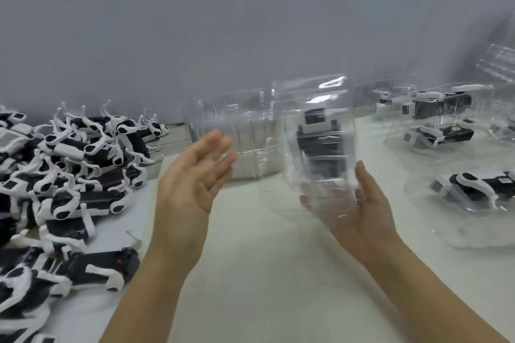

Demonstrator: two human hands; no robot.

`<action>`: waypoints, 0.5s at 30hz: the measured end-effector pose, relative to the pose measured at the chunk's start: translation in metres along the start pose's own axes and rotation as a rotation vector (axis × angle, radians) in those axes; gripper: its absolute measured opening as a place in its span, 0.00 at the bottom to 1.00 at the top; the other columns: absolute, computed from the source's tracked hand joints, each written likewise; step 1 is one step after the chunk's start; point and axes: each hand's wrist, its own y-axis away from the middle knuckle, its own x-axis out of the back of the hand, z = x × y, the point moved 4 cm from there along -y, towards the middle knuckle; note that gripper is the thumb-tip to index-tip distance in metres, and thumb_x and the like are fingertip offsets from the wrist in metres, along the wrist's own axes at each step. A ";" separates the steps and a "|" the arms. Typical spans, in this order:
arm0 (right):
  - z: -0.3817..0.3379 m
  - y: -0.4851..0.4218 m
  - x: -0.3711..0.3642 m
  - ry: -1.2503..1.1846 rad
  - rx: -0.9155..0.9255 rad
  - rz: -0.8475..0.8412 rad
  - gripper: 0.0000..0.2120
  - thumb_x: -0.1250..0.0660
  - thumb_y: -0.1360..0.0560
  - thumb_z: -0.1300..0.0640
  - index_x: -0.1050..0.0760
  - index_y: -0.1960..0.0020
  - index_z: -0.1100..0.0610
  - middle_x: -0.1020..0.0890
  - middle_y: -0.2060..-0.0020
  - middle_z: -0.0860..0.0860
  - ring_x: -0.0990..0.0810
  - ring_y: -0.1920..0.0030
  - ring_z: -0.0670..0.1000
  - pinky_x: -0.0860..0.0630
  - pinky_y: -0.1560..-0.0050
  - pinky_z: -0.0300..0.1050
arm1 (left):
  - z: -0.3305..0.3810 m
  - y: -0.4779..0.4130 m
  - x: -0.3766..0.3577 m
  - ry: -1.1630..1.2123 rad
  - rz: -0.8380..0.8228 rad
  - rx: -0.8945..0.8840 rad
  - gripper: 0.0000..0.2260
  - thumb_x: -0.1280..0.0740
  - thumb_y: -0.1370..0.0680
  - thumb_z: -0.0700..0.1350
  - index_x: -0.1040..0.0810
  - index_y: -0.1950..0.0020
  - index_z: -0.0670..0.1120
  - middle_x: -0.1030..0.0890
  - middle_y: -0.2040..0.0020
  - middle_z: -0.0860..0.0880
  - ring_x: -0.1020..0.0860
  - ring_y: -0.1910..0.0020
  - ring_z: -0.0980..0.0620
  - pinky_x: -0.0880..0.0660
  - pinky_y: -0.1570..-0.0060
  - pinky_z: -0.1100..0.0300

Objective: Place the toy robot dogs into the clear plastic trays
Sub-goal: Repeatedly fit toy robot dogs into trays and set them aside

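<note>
My right hand (359, 211) holds up a clear plastic tray (315, 108) above the table, thumb on its right side and fingers under its lower end. Inside it sits a black-and-white toy robot dog (319, 142). My left hand (195, 175) hovers open to the left of the tray, palm facing it, touching nothing. A big pile of loose robot dogs (69, 181) lies on the left of the table. A stack of empty clear trays (237, 131) stands behind my left hand.
Filled trays with dogs (443, 117) are stacked at the back right, and another filled tray (479, 189) lies at the right edge. More clear plastic (498, 64) leans at the far right. A grey wall closes the back. The white table (273, 273) lies below my arms.
</note>
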 end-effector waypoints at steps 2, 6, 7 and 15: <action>-0.010 -0.003 0.005 0.166 0.117 -0.005 0.16 0.31 0.28 0.47 0.21 0.41 0.47 0.16 0.47 0.50 0.16 0.53 0.57 0.18 0.55 0.53 | 0.002 -0.004 0.007 0.120 -0.028 0.079 0.27 0.29 0.31 0.57 0.26 0.33 0.50 0.22 0.35 0.52 0.24 0.34 0.53 0.29 0.34 0.53; -0.009 0.002 0.003 0.426 0.282 0.022 0.26 0.27 0.32 0.51 0.26 0.35 0.38 0.18 0.44 0.49 0.16 0.49 0.55 0.19 0.50 0.58 | -0.007 0.000 -0.008 -0.152 -0.151 0.133 0.58 0.23 0.50 0.69 0.43 0.23 0.60 0.37 0.24 0.57 0.36 0.27 0.62 0.35 0.31 0.60; -0.006 0.005 -0.001 0.469 0.312 0.015 0.27 0.26 0.33 0.49 0.26 0.37 0.35 0.18 0.44 0.46 0.16 0.48 0.54 0.18 0.50 0.56 | -0.013 0.003 -0.012 -0.252 -0.139 0.127 0.55 0.24 0.49 0.70 0.43 0.25 0.67 0.38 0.23 0.58 0.35 0.28 0.62 0.34 0.34 0.63; -0.001 0.012 -0.003 0.739 0.413 0.055 0.28 0.26 0.35 0.42 0.29 0.37 0.31 0.20 0.44 0.39 0.17 0.49 0.51 0.19 0.52 0.49 | -0.037 0.002 -0.007 -0.401 0.033 -0.003 0.35 0.23 0.37 0.62 0.36 0.34 0.76 0.33 0.32 0.70 0.29 0.35 0.67 0.33 0.40 0.64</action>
